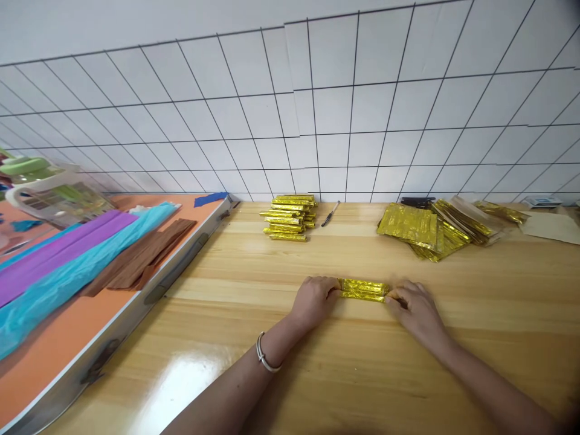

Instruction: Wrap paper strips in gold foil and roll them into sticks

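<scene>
A narrow strip of shiny gold foil [363,290] lies level over the wooden table, with a lengthwise crease along it. My left hand [316,297] pinches its left end, fingers closed. At the right end, my right hand [413,305] has thumb and fingers closed on the foil, slightly blurred. Beyond the hands, a stack of thin folded gold pieces [290,217] sits near the wall. Flat gold foil sheets [408,226] lie in an overlapping pile at the back right.
A black pen [330,214] lies beside the folded stack. At left, an orange-topped board [67,338] with a raised edge carries brown [145,257], turquoise and purple [67,251] strips and a green-lidded container [58,187]. Beige paper [550,226] lies far right, before the tiled wall.
</scene>
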The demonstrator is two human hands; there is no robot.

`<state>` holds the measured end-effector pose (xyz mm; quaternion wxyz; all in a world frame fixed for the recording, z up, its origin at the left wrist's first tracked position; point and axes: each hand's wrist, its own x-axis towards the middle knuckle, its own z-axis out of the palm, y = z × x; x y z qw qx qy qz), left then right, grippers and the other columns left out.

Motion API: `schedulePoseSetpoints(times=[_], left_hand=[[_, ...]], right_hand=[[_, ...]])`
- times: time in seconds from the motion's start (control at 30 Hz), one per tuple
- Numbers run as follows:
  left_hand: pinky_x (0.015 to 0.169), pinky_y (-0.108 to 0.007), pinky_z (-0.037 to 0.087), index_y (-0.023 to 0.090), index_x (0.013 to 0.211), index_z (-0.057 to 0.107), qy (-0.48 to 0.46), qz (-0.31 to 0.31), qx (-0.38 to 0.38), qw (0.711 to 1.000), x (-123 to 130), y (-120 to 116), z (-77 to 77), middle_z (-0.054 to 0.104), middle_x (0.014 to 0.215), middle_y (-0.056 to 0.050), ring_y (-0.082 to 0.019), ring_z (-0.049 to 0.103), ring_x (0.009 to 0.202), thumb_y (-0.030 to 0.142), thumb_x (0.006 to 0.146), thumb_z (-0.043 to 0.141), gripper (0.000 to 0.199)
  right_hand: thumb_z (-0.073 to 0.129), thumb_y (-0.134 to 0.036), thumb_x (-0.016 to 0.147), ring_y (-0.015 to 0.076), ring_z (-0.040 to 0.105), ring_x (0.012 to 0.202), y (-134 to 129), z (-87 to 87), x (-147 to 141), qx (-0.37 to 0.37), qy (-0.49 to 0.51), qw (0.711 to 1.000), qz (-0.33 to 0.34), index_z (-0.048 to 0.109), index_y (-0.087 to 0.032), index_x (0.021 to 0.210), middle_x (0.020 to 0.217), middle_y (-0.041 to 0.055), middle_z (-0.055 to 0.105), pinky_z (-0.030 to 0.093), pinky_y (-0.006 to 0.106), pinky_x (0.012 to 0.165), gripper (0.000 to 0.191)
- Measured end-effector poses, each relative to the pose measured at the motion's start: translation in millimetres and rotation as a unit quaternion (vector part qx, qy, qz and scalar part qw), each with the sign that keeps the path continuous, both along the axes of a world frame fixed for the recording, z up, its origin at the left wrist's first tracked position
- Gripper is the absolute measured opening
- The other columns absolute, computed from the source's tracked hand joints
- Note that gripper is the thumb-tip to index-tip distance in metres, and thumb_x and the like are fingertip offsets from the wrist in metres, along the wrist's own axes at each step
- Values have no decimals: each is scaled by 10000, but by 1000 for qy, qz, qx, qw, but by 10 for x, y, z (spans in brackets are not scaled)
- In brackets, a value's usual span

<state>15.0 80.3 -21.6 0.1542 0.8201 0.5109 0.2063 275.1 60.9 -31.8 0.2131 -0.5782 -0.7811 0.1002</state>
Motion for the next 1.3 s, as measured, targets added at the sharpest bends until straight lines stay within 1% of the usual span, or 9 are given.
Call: schedulePoseSetpoints(times=[0.1,0.33,0.47,0.57,0.8,0.93,1.07,1.2,1.3], left_hand=[[649,-230,386,190,805,583,21,21,-17,999,19,19,32,647,774,-7,-138,574,687,224,815,500,91],[589,-225,365,216,807,596,76,38,-75,994,52,107,112,659,758,0,-144,583,655,253,804,474,127],[551,-220,354,222,799,599,98,36,-99,990,62,157,147,656,743,-3,-152,590,654,267,794,483,125],[560,-220,363,222,806,602,104,34,-110,988,65,173,165,659,758,-9,-154,589,664,267,784,495,117],[580,-242,377,222,797,576,116,40,-86,989,89,142,152,656,756,-12,-167,592,659,266,802,473,112],[632,-255,395,220,801,560,129,51,-75,988,105,118,146,656,775,-8,-168,599,685,267,802,478,95],[638,-259,396,221,825,534,129,49,-63,988,101,99,134,651,776,3,-165,596,680,265,808,482,71],[662,-270,397,213,846,508,122,46,-34,991,88,65,89,632,766,4,-159,580,668,275,822,492,69],[662,-273,397,208,849,498,113,36,0,993,89,20,50,610,809,-6,-157,563,695,271,847,477,66]], right_hand=[[510,-289,785,197,499,736,23,18,-27,4,-16,1000,-10,592,-225,677,747,28,587,360,323,673,151],[531,-254,749,198,469,714,60,26,-65,10,-36,999,-17,555,-222,626,702,27,555,354,315,657,130],[541,-259,743,200,457,702,71,38,-77,5,-38,999,-21,555,-222,621,685,32,542,353,315,643,127],[547,-280,744,200,455,697,69,32,-71,5,-33,999,-23,558,-223,618,679,32,540,352,317,639,139],[545,-314,752,202,458,689,73,3,-32,16,-44,999,-22,540,-226,584,673,34,545,341,324,630,190],[548,-329,746,208,457,691,73,-16,-35,27,-53,998,-25,540,-229,592,676,35,548,329,326,623,184],[541,-339,747,210,459,701,47,-49,-31,38,-49,998,-30,530,-230,599,691,36,552,324,327,628,185],[548,-355,744,206,473,713,47,-95,18,44,-37,998,-35,524,-224,643,717,33,561,329,335,662,167],[561,-356,735,207,489,740,60,-122,51,42,-27,998,-29,527,-219,689,742,29,572,331,341,690,148]])
